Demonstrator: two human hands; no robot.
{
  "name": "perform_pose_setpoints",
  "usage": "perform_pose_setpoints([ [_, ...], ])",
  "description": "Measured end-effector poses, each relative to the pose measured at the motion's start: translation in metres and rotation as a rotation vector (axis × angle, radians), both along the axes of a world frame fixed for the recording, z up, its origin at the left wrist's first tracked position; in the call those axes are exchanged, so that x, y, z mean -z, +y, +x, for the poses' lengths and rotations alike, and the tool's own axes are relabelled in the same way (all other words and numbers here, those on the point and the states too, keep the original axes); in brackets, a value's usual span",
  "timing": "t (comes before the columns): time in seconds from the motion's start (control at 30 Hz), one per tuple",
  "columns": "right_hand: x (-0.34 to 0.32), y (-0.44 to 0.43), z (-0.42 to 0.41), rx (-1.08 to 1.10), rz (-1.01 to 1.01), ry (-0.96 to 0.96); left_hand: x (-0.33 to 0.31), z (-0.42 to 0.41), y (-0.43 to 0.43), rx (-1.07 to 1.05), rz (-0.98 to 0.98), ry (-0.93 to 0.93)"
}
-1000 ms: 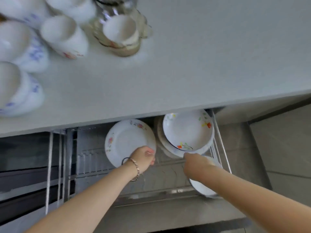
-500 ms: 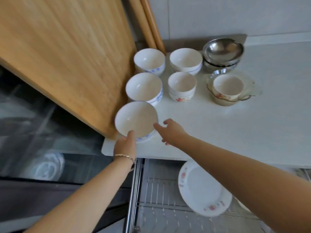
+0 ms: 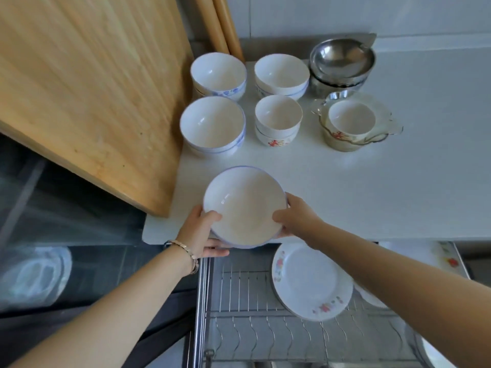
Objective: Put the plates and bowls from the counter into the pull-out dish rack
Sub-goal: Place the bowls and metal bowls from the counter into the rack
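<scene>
White table (image 3: pixel 372 195), board (image 3: pixel 93 88) leaning at left. Left hand (image 3: pixel 202 232) and right hand (image 3: pixel 297 219) grip bowl (image 3: pixel 244 205) at table edge; rack (image 3: pixel 252 328) corner plate (image 3: pixel 435 354) cut off.

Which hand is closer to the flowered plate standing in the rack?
Right. The right hand grips the bowl's right rim above the flowered plate; the left hand holds the opposite rim, farther left.

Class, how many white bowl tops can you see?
6: held bowl; back-left bowl; back-middle bowl; front-left bowl; front-middle bowl; nested bowl inside glass bowl. More are stacked beneath, partly hidden.
</scene>
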State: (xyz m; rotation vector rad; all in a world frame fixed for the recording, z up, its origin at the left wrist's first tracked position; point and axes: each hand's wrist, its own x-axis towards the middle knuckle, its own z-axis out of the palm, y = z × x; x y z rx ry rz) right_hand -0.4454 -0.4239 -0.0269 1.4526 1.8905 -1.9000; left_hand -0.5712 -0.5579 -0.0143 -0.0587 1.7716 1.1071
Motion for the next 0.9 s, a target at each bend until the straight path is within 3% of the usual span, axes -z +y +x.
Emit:
perform_pose_setpoints([
  [0.17, -0.005, 0.011, 0.118, -0.012, 0.05, -0.014, 0.0, 0.09, 0.01, 0.327, 0.02, 0.079],
  [0.37, 0.003, 0.016, 0.262, 0.066, 0.054, -0.146, 0.037, 0.224, 0.031, 0.459, 0.019, 0.044],
  [0.53, 0.043, 0.018, 0.365, 0.118, 0.027, -0.371, 0.084, 0.327, 0.049, 0.524, -0.087, -0.057],
  [0.77, 0.109, 0.04, 0.446, 0.083, -0.008, -0.694, 0.154, 0.429, 0.089, 0.551, -0.275, -0.254],
  [0.9, 0.142, 0.061, 0.463, 0.043, 0.026, -0.79, 0.191, 0.455, 0.111, 0.628, -0.296, -0.202],
])
